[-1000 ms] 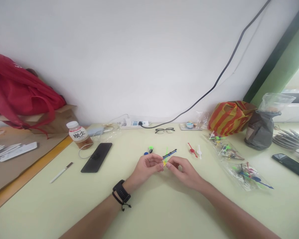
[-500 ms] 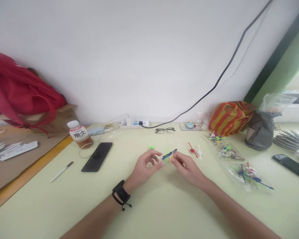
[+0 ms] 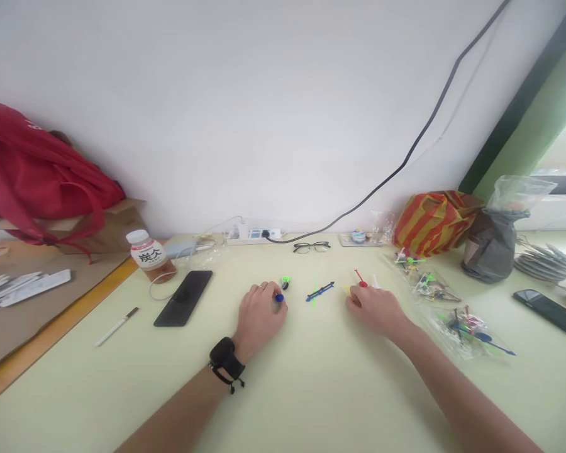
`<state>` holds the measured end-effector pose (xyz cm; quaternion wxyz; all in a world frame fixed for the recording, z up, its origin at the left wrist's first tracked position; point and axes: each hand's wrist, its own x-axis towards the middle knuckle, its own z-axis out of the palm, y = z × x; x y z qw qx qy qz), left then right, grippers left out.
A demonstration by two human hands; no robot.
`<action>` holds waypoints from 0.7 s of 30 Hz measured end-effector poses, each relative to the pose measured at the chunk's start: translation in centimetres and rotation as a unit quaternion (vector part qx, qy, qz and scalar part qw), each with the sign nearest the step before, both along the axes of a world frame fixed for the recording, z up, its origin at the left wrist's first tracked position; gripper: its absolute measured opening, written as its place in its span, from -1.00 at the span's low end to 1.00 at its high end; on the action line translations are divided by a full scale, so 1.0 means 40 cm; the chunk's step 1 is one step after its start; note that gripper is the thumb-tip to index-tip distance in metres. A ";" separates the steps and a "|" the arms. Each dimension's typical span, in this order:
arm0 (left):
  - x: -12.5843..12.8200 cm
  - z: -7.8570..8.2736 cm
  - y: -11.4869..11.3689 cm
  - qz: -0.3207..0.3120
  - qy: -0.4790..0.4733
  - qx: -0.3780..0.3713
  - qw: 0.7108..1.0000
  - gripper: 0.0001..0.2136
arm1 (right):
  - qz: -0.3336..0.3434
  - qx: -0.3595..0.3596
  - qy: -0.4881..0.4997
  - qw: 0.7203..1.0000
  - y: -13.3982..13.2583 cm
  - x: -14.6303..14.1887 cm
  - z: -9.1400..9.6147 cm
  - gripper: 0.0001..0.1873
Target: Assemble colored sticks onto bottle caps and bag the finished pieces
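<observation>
My left hand (image 3: 259,314), with a black watch on the wrist, rests on the pale green table (image 3: 311,390) with its fingers curled around a small blue round piece (image 3: 278,298). A green round piece (image 3: 285,280) lies just beyond it. Between my hands lies a blue stick crossed with a thin green stick (image 3: 319,292), touched by neither hand. My right hand (image 3: 375,309) lies knuckles up with its fingertips at a small yellow piece (image 3: 347,290), close to a red stick (image 3: 360,279).
A black phone (image 3: 183,297), a drink bottle (image 3: 149,255) and a white pen (image 3: 116,326) lie to the left. Glasses (image 3: 312,246) and a power strip (image 3: 255,235) sit by the wall. Clear bags of coloured sticks (image 3: 457,321), a striped bag (image 3: 436,221) and another phone (image 3: 549,306) are on the right.
Both hands let go of the blue and green sticks, which now lie on the table. My left hand moved left onto the blue piece; my right hand moved right to the yellow piece.
</observation>
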<state>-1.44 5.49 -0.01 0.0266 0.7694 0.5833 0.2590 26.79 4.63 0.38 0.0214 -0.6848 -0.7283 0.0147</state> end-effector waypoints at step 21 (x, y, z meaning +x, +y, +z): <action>0.041 0.055 -0.071 -0.314 -0.137 -0.084 0.936 -0.83 | 0.215 0.103 0.202 0.950 -0.013 -0.059 -0.046 -0.65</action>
